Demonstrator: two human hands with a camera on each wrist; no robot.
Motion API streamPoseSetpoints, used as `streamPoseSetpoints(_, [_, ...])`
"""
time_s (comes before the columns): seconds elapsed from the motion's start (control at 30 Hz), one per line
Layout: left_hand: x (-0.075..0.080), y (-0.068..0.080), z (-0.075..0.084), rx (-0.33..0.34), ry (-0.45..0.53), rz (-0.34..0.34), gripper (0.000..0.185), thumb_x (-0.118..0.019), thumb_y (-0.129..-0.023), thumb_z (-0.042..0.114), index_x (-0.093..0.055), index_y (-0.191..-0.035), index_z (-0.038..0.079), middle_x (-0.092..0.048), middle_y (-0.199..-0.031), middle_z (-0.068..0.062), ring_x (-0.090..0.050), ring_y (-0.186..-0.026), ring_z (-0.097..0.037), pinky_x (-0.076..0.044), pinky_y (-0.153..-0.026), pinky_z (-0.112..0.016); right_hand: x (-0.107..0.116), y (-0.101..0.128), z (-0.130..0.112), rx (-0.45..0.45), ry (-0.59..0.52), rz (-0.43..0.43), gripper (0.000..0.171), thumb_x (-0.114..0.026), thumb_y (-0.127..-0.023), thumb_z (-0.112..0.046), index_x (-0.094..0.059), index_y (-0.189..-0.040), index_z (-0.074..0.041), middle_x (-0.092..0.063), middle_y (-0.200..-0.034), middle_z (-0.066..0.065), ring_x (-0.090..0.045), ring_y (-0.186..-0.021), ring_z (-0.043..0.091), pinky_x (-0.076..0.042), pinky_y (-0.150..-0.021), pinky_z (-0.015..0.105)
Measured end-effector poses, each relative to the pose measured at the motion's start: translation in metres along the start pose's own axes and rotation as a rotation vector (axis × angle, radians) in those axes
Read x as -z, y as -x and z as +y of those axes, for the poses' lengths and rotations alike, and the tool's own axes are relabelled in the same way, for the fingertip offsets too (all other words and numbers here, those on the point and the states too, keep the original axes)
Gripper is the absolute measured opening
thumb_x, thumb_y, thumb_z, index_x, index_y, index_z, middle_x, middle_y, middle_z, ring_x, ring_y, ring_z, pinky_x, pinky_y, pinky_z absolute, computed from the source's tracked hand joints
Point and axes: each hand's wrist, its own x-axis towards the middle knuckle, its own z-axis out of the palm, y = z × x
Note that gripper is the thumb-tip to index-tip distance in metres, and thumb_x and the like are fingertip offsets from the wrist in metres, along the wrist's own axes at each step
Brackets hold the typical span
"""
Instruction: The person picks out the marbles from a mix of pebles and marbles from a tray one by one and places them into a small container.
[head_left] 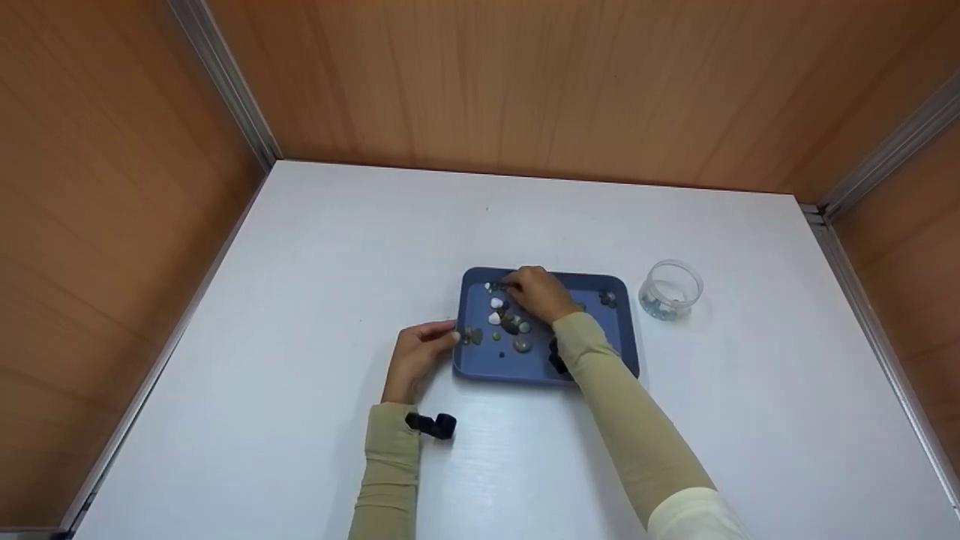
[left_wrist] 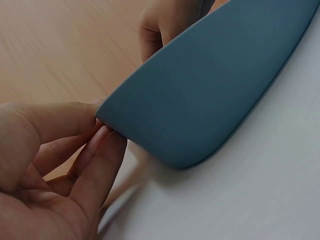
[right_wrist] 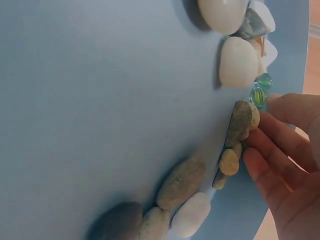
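While the head view looks down on the white table (head_left: pixel 300 300), a blue tray (head_left: pixel 622 330) sits near its middle, scattered with pebbles (head_left: pixel 510 324). The left hand (head_left: pixel 417 354) rests at the tray's left edge, fingertips against the rim, forearm running back toward the person. The right hand (head_left: pixel 541 292) reaches across the tray to its far left corner, fingers bent down among the stones; whether it pinches anything I cannot tell from up here. A clear jar (head_left: pixel 670 289) stands just right of the tray, apart from both hands.

From the left wrist, the tray's (left_wrist: pixel 210 90) rounded outer wall fills the picture. The left hand's (left_wrist: pixel 55 170) thumb lies above and its fingers (left_wrist: pixel 102 155) below the corner edge, lightly pinching it.

From the right wrist, the right hand's (right_wrist: pixel 285 155) fingertips (right_wrist: pixel 255 160) touch a long brownish pebble (right_wrist: pixel 240 124) near the tray (right_wrist: pixel 100 100) wall, loosely spread rather than closed around it. Two glass marbles (right_wrist: pixel 260 92) lie just above that pebble, with white stones (right_wrist: pixel 237 61) beyond.
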Motion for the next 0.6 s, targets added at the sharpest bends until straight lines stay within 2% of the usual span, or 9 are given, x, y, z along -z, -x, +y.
streamPoseSetpoints(0.3, [0.0012, 0.0007, 0.0002, 0.023, 0.021, -0.001, 0.029, -0.074, -0.082, 0.005, -0.071, -0.11, 0.001, -0.068, -0.113, -0.014, -0.064, -0.095, -0.015, -0.055, -0.083, -0.026, -0.0045, 0.001, -0.0009, 0.002, 0.032, 0.002, 0.026, -0.061, -0.093, -0.006, -0.068, -0.117, -0.002, -0.068, -0.112, 0.016, -0.063, -0.106, 0.029, -0.053, -0.092, 0.039])
streamPoseSetpoints(0.6, [0.001, 0.0004, -0.0003, 0.014, 0.012, 0.003, 0.03, -0.075, -0.081, 0.006, -0.071, -0.11, 0.002, -0.068, -0.114, -0.013, -0.063, -0.098, -0.016, -0.054, -0.085, -0.026, -0.0059, 0.0017, 0.0007, 0.008, 0.03, 0.034, 0.019, -0.062, -0.092, -0.006, -0.071, -0.108, -0.002, -0.069, -0.105, 0.015, -0.063, -0.099, 0.029, -0.053, -0.086, 0.039])
